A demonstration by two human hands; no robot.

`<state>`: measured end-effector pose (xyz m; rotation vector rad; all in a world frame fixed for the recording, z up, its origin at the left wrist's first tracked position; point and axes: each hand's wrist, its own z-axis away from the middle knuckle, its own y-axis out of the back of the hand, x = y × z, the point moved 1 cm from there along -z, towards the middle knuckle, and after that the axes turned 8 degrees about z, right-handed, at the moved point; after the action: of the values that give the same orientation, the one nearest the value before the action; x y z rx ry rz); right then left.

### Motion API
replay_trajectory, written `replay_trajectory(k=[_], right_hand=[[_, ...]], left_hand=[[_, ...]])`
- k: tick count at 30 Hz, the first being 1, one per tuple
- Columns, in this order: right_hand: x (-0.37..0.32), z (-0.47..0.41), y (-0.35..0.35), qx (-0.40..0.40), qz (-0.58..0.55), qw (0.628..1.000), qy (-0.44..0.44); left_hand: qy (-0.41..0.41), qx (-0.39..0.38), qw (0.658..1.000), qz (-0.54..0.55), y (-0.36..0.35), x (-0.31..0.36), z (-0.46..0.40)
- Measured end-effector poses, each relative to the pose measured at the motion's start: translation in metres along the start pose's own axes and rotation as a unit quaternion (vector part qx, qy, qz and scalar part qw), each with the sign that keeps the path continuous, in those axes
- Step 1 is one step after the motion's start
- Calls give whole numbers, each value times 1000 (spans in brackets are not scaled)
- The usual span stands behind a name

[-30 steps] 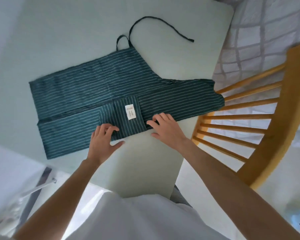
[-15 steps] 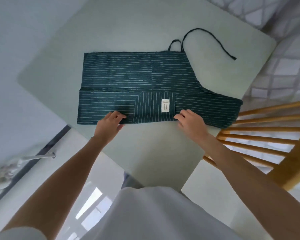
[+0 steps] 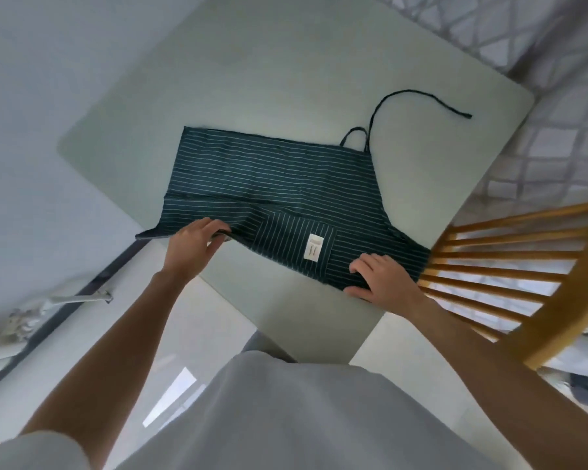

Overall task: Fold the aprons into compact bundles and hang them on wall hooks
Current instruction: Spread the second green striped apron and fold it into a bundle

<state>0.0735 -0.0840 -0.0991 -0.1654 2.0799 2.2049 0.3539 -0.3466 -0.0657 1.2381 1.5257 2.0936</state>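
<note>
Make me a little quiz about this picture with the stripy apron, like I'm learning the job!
1. True or false: the apron lies on the table.
2. What holds the apron's near edge? A) both hands B) one hand C) a clip
3. Fill in: the white label sits on the apron's ____.

Key: 1 true. 2 A: the left hand and right hand both grip it. 3 pocket.

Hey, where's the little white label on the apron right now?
The white label sits on the striped apron's pocket near its front edge, between the left hand and the right hand, closer to the right.
</note>
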Motion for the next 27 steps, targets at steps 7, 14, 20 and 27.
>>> replay_trajectory(k=[7,14,20,27], right_hand=[[-32,-5,-10,-81,-19,980,-183],[10,-11,51,39,-138,953,-266],[71,-78,85,117,-3,942,-313],[116,-154,59,55,-54,902,-424]], left_hand=[[-29,-26,999,3,2,-8,-21],[-32,-25,999,13,18,-15,-27],[-62,-6,997,-38,37,-6,-93],[14,-51,995,-82,19,-22,-177]])
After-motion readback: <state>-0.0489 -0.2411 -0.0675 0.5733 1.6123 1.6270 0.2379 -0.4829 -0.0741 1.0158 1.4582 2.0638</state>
